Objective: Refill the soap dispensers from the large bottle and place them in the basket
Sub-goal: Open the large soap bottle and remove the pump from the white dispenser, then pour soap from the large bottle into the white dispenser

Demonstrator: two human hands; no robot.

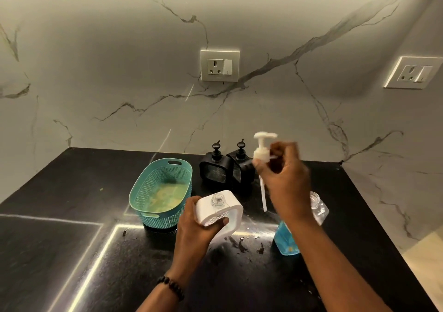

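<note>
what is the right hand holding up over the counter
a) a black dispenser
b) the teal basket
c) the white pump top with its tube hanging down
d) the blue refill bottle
c: the right hand pinches the white pump top, lifted clear of the open white dispenser held in the left hand.

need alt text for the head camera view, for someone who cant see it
A person's left hand grips an open white soap dispenser while the right hand holds its white pump lifted clear. On the black counter stand a teal basket, two black dispensers and a large blue soap bottle.
</note>
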